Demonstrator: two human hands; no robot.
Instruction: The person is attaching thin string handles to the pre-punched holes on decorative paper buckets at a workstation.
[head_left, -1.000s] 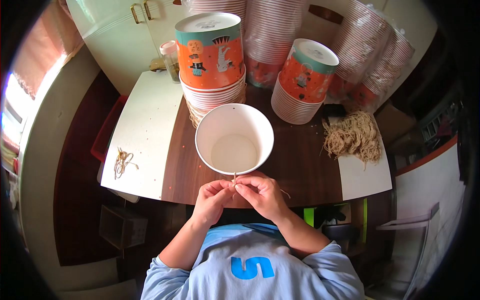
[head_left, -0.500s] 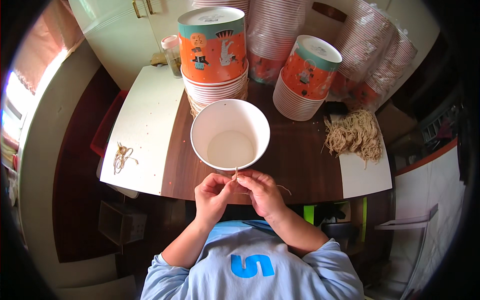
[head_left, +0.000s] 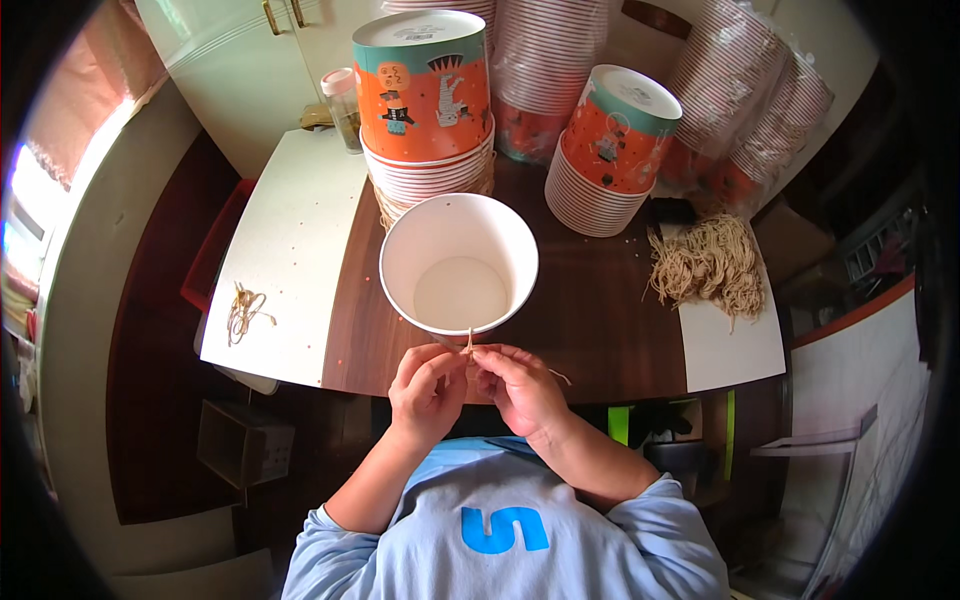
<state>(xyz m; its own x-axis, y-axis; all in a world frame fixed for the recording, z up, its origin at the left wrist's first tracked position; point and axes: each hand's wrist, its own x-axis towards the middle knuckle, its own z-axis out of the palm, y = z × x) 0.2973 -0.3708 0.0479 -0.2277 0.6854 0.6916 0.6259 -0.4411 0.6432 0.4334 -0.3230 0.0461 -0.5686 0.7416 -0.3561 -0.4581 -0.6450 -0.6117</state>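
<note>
Close to the table's near edge, my left hand (head_left: pixel 426 390) and my right hand (head_left: pixel 524 386) meet with fingertips pinched together on a thin beige string (head_left: pixel 471 339). A short piece of it stands up between the fingers, against the near rim of a paper bucket (head_left: pixel 461 232). Its loose end trails out to the right of my right hand. The bucket stands mouth up just beyond my hands, with a white inside and nothing in it. My fingers hide how the string runs between them and whether it is knotted.
Behind the bucket stands a stack of upturned orange and green paper buckets (head_left: pixel 422 105), with a smaller stack (head_left: pixel 612 150) to its right. Plastic-wrapped stacks (head_left: pixel 548 75) rise at the back. A bundle of beige strings (head_left: pixel 710 268) lies right, a few cords (head_left: pixel 245 313) left, beside a lidded jar (head_left: pixel 343 108).
Both hands stay pinched at the bucket's near rim, with small finger shifts. My left fingers have curled in more, and less of the string's loose end shows at the right.
</note>
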